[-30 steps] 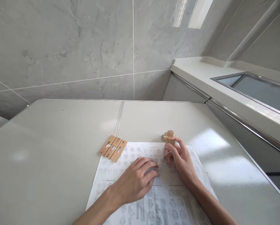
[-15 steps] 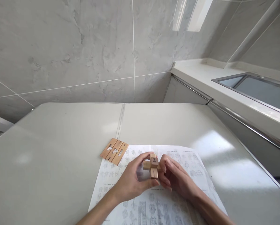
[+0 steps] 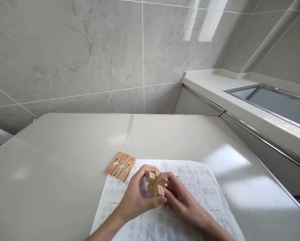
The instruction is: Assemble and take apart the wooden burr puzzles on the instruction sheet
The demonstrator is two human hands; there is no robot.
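Note:
Between my two hands is a wooden burr puzzle (image 3: pixel 157 182), its short square bars crossing at the centre and numbers written on several ends. My left hand (image 3: pixel 137 194) curls round its left side, thumb under the lower bar and fingers over the top. From the right, my right hand (image 3: pixel 181 197) grips it with thumb and fingers; some of those fingertips are hidden behind the wood. Under both hands lies a large printed sheet (image 3: pixel 202 197) covered with small diagrams. Beyond my left hand, flat wooden puzzle pieces (image 3: pixel 121 166) with slots and numbers lie side by side at the sheet's upper left corner.
The sheet rests on a glossy white table (image 3: pixel 64 174) with a seam across it. Grey tiled wall (image 3: pixel 89 50) rises behind. To the right runs a white counter (image 3: pixel 205 80) with a metal-framed basin (image 3: pixel 272 97) and a rail along its side.
The puzzle has been turned and tilted, so more numbered ends face me. It sits slightly lower and to the left. My right hand has shifted its grip, fingers now reaching behind the puzzle.

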